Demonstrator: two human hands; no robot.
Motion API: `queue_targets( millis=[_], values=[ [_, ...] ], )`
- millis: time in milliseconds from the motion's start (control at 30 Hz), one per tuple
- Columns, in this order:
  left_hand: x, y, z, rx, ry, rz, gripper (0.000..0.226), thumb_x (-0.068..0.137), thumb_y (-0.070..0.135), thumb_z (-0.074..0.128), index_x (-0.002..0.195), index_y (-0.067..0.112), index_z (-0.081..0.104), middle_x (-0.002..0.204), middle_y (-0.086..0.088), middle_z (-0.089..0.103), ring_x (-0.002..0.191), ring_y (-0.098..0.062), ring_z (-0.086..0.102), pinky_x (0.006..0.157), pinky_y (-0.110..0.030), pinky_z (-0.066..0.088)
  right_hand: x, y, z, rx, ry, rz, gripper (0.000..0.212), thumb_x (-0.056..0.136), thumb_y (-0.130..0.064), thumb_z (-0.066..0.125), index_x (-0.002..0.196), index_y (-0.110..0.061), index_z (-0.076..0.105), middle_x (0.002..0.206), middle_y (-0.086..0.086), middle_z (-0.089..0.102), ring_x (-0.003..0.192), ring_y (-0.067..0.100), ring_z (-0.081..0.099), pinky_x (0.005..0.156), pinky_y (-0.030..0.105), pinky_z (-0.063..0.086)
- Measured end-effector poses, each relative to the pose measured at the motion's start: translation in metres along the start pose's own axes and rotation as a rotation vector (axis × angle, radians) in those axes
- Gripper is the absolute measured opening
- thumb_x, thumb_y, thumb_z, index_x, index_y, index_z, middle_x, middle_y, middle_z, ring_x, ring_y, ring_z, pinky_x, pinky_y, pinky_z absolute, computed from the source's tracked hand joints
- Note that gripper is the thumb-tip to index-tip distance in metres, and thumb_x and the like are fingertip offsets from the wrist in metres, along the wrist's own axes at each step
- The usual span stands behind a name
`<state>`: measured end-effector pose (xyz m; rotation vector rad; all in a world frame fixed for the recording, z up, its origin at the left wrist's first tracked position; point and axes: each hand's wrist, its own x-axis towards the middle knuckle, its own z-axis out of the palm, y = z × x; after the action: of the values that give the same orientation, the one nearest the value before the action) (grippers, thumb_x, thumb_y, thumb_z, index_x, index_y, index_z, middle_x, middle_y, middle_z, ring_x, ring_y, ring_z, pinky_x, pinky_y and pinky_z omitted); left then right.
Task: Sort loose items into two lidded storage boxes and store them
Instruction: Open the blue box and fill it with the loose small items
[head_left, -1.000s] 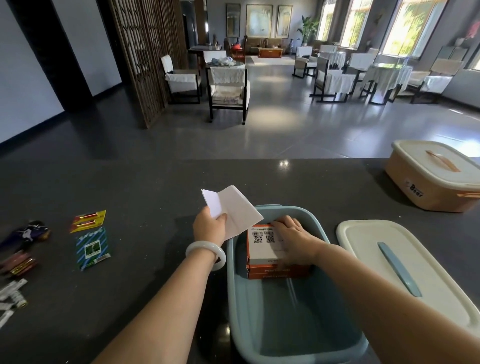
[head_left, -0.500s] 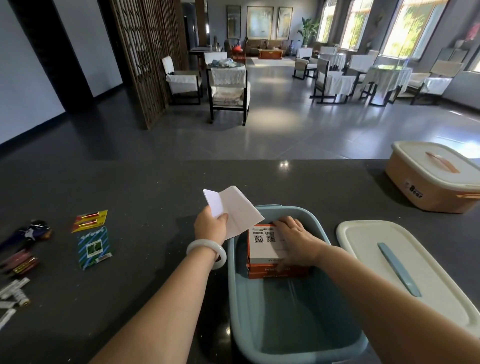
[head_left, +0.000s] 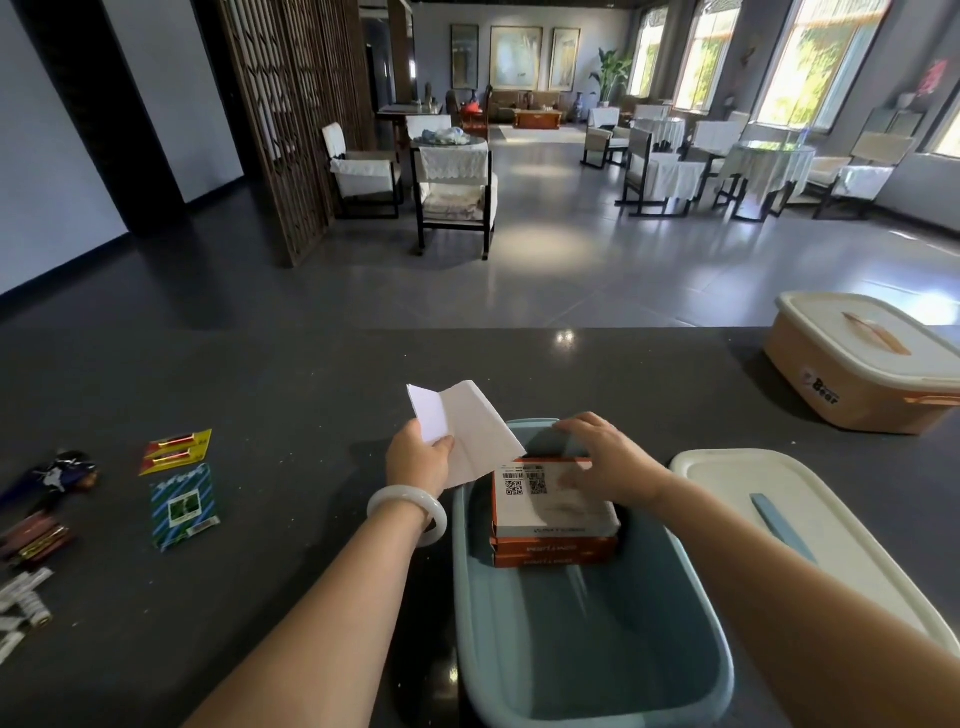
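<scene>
Two storage boxes on dark counter: blue box open, its lid just right; orange box lidded, far right. Carton stack inside blue box's far end, right hand over it, fingers relaxed. Left hand pinches folded paper.

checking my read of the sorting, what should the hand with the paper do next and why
Probably lower the folded white paper into the blue box: the left hand pinches it by the box's far rim, the lid is off, and its floor nearer than the stacked cartons is bare.
</scene>
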<state>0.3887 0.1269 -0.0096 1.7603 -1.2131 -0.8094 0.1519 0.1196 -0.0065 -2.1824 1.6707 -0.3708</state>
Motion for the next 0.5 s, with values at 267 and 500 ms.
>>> queue_targets(
  millis=[267, 500],
  values=[
    [-0.007, 0.025, -0.01, -0.02, -0.638, 0.16, 0.024, 0.088, 0.022, 0.068, 0.112, 0.02, 0.063, 0.105, 0.002, 0.07, 0.094, -0.016, 0.068, 0.079, -0.032, 0.055, 0.016, -0.01, -0.026, 0.578, 0.183, 0.153, 0.032, 0.084, -0.028, 0.074, 0.114, -0.023, 0.068, 0.097, -0.015, 0.069, 0.085, -0.004, 0.063, 0.07, 0.006, 0.046],
    [0.0, 0.023, -0.001, -0.042, -0.594, 0.161, 0.018, 0.083, 0.021, 0.075, 0.097, 0.016, 0.067, 0.096, -0.004, 0.072, 0.085, -0.017, 0.069, 0.073, -0.028, 0.054, 0.012, -0.018, -0.025, 0.555, 0.152, 0.247, 0.009, 0.078, -0.016, 0.078, 0.084, -0.011, 0.074, 0.084, 0.003, 0.072, 0.076, 0.016, 0.064, 0.08, 0.032, 0.054]
  ],
)
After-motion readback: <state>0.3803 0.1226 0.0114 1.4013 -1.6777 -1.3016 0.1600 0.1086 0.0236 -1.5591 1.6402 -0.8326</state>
